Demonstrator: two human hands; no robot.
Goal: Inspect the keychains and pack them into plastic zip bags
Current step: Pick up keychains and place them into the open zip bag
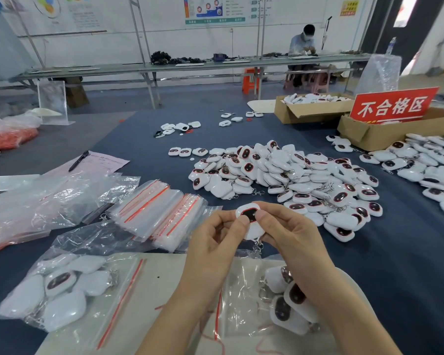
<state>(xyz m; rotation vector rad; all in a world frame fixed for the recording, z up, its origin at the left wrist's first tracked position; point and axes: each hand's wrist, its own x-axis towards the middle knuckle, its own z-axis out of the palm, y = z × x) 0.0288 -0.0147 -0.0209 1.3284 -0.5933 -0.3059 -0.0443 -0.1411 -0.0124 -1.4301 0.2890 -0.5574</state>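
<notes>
Now left hand [215, 243] and right hand [291, 239] fingers [262, 215] pinch the keychain [250, 228], screen end away, chain end nearest.

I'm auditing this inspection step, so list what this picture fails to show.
All in the head view:
The held keychain: thumbs of the left hand and right hand cover parts of its face, so flaws cannot be judged.
The zip bag under the wrists: the right forearm hides some contents; count unknown.
The pink form: print too small to read.
The cardboard box: the red sign hides its contents.
</notes>
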